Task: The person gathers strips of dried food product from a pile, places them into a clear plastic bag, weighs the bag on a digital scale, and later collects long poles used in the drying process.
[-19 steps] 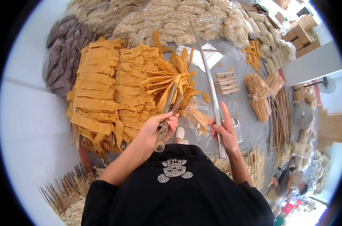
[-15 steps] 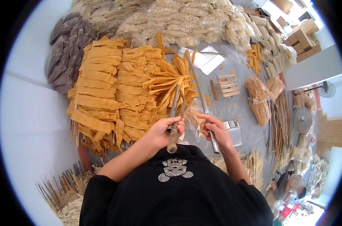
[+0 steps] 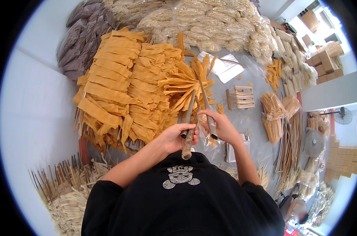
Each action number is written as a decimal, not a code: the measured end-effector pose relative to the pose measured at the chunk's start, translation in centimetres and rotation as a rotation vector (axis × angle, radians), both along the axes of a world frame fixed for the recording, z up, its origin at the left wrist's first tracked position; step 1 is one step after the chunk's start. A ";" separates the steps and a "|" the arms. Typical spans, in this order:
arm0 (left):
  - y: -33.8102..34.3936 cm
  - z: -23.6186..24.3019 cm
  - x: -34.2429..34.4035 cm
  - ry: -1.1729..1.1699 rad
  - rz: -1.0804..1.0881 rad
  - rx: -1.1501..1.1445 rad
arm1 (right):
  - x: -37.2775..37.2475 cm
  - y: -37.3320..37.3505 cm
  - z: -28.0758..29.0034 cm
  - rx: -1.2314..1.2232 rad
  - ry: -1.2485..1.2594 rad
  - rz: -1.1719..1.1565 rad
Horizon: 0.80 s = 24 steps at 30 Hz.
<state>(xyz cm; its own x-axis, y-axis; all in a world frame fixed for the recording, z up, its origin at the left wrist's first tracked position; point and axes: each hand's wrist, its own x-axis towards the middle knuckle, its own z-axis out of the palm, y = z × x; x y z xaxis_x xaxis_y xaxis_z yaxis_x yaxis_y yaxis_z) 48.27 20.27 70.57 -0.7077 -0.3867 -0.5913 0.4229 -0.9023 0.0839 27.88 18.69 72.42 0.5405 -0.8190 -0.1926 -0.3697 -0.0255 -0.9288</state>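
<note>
Converging away from the body toward a fan of yellow strips, three long pieces are held in two hands. By the left hand, a knobbly brown stick and a grey tube are clasped together, their far ends inclined slightly to the right. By the right hand, a second, tapering tube is gripped close to its hollow near end, its long axis inclined to the left; it is thus placed just right of the brown stick. Whether the strips are touched by its tip cannot be told. The left side is bounded by a stack of yellow bundles; on the right, bare grey floor is left before a small wooden rack. A transparent bag is partly hidden beneath the right hand.
</note>
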 end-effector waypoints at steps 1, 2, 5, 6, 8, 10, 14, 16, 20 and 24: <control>0.1 -0.1 0.1 -0.029 -0.008 -0.015 | 0.7 -0.3 0.1 -0.124 0.311 0.012; 0.1 -0.1 0.2 -0.029 0.004 -0.015 | 1.3 -0.3 0.0 -0.125 0.310 0.024; 0.3 0.1 0.6 -0.016 0.038 -0.004 | 2.4 -0.3 -0.1 -0.346 0.669 -0.045; 0.3 0.1 0.8 -0.023 0.037 -0.008 | 2.2 -0.6 -0.3 -0.603 0.574 -0.042; 0.3 0.2 1.0 -0.028 0.051 -0.010 | 2.4 -0.9 -0.9 -0.859 0.462 -0.025; 0.3 0.7 1.2 -0.052 0.009 -0.071 | 3.0 -0.6 -2.0 -0.545 0.120 0.185; 0.2 -0.5 2.7 -0.011 -0.047 -0.135 | 4.7 -1.2 -2.5 -0.479 0.224 0.348; 0.4 -0.8 2.8 -0.022 -0.030 -0.134 | 5.4 -1.5 -2.8 -0.478 0.180 0.365; 0.3 -0.1 4.0 -0.061 -0.047 -0.327 | 6.4 -2.6 -4.3 -0.578 0.216 0.402; 0.0 -0.3 7.0 -0.229 -0.207 -0.539 | 6.4 -4.3 -7.3 -0.568 -0.085 0.272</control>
<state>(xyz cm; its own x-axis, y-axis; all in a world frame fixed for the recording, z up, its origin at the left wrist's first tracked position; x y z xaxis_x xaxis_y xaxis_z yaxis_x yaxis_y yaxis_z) 55.24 20.26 70.23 -0.6779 -0.5415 -0.4972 0.1609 -0.7692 0.6184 34.25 14.40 65.17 0.7377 -0.6124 0.2842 -0.2065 -0.6055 -0.7686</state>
